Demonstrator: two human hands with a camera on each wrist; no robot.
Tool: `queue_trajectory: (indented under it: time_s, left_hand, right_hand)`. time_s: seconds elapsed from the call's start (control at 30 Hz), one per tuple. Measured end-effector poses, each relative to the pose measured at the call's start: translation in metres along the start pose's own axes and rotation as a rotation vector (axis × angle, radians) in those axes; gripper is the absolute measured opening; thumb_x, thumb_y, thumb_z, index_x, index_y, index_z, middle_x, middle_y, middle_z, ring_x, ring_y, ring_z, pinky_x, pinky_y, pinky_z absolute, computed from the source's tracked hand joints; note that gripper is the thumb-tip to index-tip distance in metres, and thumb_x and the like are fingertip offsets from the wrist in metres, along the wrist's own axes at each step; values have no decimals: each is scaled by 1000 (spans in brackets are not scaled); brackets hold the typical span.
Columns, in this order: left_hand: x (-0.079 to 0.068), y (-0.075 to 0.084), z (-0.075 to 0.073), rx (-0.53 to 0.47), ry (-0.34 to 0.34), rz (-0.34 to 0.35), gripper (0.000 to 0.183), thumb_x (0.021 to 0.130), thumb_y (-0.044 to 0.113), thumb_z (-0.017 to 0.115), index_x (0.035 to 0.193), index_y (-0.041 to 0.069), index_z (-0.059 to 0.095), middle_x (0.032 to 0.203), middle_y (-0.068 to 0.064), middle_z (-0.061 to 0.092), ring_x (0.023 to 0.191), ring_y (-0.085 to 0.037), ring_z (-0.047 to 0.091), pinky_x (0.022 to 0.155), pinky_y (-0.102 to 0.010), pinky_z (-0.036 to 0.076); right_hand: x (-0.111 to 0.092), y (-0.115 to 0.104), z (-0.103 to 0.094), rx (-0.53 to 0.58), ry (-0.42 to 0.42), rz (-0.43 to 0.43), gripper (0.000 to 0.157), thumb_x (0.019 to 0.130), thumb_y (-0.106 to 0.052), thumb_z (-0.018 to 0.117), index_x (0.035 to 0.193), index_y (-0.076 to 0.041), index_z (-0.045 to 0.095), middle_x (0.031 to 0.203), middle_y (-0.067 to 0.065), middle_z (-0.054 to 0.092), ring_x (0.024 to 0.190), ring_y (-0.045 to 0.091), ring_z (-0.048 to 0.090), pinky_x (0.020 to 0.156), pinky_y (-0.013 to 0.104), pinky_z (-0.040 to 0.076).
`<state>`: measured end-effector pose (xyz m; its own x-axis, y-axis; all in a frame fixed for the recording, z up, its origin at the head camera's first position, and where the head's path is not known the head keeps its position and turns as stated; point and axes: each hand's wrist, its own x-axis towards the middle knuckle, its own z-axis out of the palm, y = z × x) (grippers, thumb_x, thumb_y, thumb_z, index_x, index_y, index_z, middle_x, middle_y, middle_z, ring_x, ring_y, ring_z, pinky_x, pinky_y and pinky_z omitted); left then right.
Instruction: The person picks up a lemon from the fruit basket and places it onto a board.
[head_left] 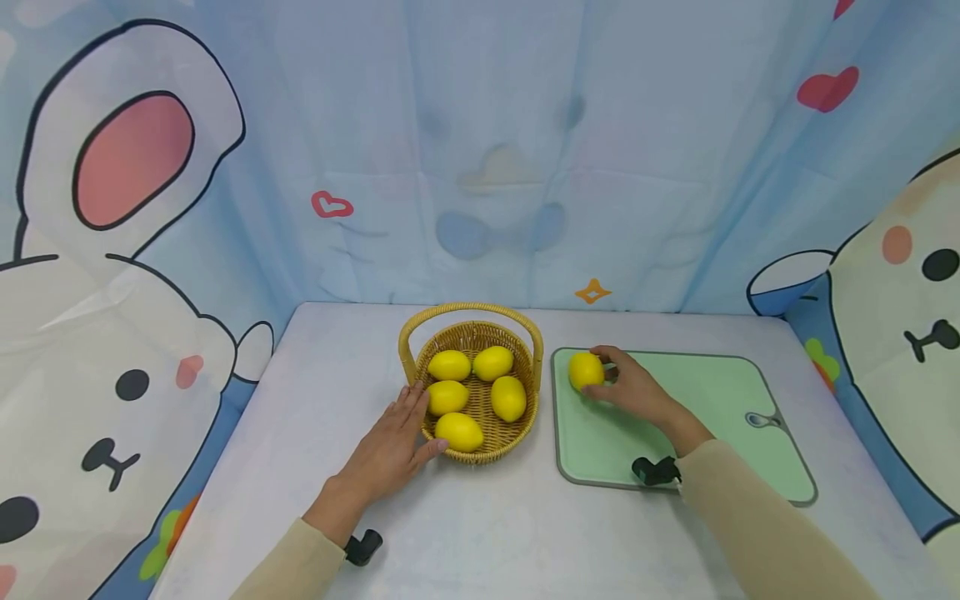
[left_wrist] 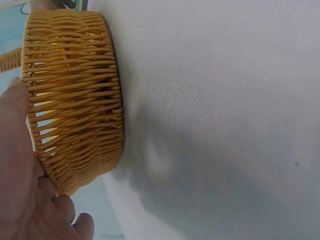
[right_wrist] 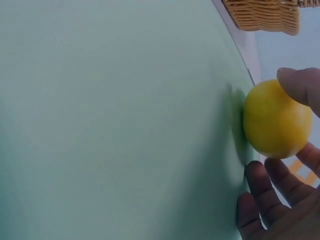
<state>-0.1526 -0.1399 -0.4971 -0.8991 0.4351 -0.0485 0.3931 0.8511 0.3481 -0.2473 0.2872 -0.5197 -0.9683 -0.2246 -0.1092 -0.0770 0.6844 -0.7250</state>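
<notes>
A yellow lemon [head_left: 586, 372] is pinched between the thumb and fingers of my right hand [head_left: 634, 388], over the far left corner of a green cutting board [head_left: 675, 417]. In the right wrist view the lemon [right_wrist: 277, 120] sits close over the board, its shadow beside it. To the left stands a round wicker basket [head_left: 491, 454] with a tall handle, with several lemons [head_left: 448, 397] inside. My left hand [head_left: 386, 450] rests against the basket's near left side, fingers extended and thumb at the front rim. The left wrist view shows the woven wall [left_wrist: 75, 100] beside that hand.
Both stand on a white-covered table [head_left: 465, 533]. Behind them hangs a pale blue cartoon curtain [head_left: 480, 167], meeting the table's back edge. The board has a metal-rimmed hole [head_left: 763, 420] near its right end. A small black wrist camera [head_left: 655, 472] hangs over the board's front edge.
</notes>
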Motion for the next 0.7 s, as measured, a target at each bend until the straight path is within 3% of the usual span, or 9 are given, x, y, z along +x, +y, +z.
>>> queue_trajectory:
  time_s: [0.27,0.57,0.7]
  left_hand:
    - [1,0,1,8,7,7,89,108,63,42,169,3,17,178,-11,7,165,-29,8,133,-47,19]
    - [1,0,1,11,12,9,89,108,62,44,168,2,18,178,-12,9,165,-31,10,133,-47,19]
    - [1,0,1,14,9,4,89,108,62,44,168,2,17,178,-11,9,165,-30,9,134,-46,18]
  right_hand:
    - [3,0,-1,-16,-14,-12,88,94,-35,80,164,-7,33,153,28,46,124,44,57,95,50,57]
    - [2,0,-2,-17,-20,-39,87,94,-32,81,164,-8,35,152,28,47,119,41,59,92,47,55]
    - [1,0,-1,-17,-8,-28,89,94,-34,81,164,-8,33,154,29,45,124,45,57,95,53,56]
